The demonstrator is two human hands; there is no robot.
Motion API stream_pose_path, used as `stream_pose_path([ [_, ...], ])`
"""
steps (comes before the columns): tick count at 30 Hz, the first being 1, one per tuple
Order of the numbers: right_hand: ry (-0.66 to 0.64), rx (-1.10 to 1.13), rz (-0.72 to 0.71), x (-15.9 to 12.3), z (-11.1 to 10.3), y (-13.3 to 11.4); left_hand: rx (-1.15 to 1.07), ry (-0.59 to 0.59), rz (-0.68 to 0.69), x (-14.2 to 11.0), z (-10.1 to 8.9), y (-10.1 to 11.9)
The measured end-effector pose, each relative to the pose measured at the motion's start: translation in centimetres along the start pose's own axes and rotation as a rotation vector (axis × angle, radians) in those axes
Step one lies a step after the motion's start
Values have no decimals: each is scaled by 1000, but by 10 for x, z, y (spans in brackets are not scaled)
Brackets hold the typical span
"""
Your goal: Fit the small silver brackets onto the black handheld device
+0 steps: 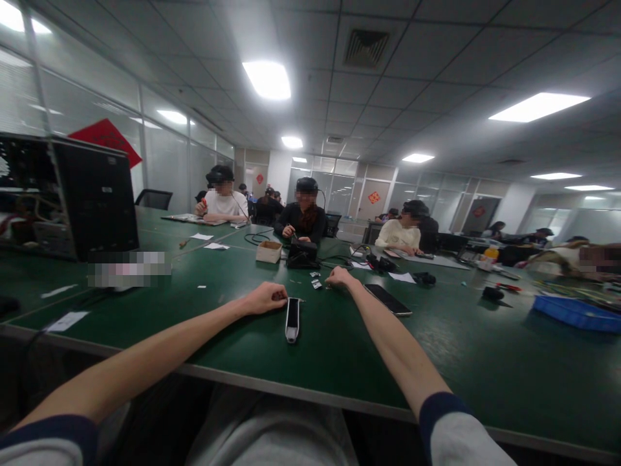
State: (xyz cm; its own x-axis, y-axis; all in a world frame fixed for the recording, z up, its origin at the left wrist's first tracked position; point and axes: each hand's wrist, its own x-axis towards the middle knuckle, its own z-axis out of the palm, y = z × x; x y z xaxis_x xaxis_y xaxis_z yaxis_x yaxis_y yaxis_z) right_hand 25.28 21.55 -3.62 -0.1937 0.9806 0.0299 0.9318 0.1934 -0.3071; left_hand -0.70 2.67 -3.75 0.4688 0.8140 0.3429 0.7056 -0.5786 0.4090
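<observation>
Device (292,318) by left hand (270,298) | packets (316,283), phone (388,299) by right hand (339,277) | box (268,252) beyond

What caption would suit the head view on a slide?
Left hand beside a slim black-and-white device, right hand near small pieces on a green table, people seated opposite.

Left hand (266,299), right hand (340,277) apart, fingers (280,296) curled; forearms (179,342) extended, converging forward.

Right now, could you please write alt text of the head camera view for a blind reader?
A person's left hand is beside a slim white-and-black device on a green table; the right hand is near small pale pieces and a flat dark device. Several people sit beyond.
</observation>
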Motion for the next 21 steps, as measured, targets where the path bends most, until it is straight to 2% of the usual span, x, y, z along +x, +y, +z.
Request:
stream_pose_path([
  [11, 4, -78, 51, -4, -2, -15, 40, 19, 9, 0, 2, -4],
  [16, 26, -90, 26, -9, -2, -24, 35, 7, 9, 0, 1, -5],
  [21, 104, -84, -34, -19, -4, -29, 44, 16, 20, -1, 0, -2],
])
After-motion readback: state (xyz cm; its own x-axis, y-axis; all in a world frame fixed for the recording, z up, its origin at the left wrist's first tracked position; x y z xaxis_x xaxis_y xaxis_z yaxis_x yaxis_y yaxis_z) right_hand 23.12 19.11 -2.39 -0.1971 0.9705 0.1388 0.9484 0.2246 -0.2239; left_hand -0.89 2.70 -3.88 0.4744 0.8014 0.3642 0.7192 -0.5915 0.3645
